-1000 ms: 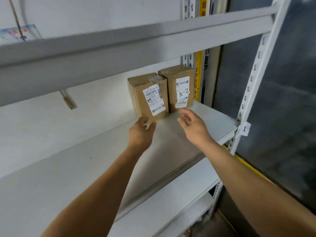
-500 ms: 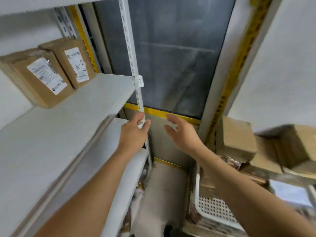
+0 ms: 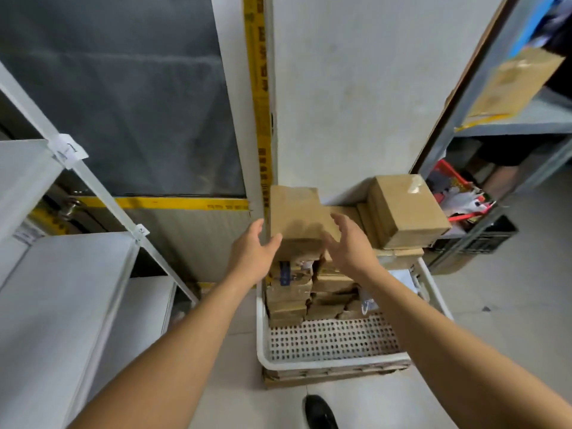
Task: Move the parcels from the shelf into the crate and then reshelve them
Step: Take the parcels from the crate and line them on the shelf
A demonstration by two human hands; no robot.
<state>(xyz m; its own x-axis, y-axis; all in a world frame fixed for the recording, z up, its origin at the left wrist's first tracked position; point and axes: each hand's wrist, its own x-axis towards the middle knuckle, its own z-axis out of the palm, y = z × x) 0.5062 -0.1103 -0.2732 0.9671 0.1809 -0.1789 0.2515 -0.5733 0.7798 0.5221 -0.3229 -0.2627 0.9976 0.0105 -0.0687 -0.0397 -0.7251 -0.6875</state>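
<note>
Both hands are out over the white crate (image 3: 328,360) on the floor, which is stacked high with brown parcels. The left hand (image 3: 252,257) and right hand (image 3: 351,244) sit either side of the top parcel (image 3: 295,218), fingers spread and relaxed, left fingertips right at its edge, neither one actually gripping it as far as I can see. Another parcel (image 3: 407,210) sits on the pile just to the right, and the white shelf (image 3: 52,292) stands off to the left.
</note>
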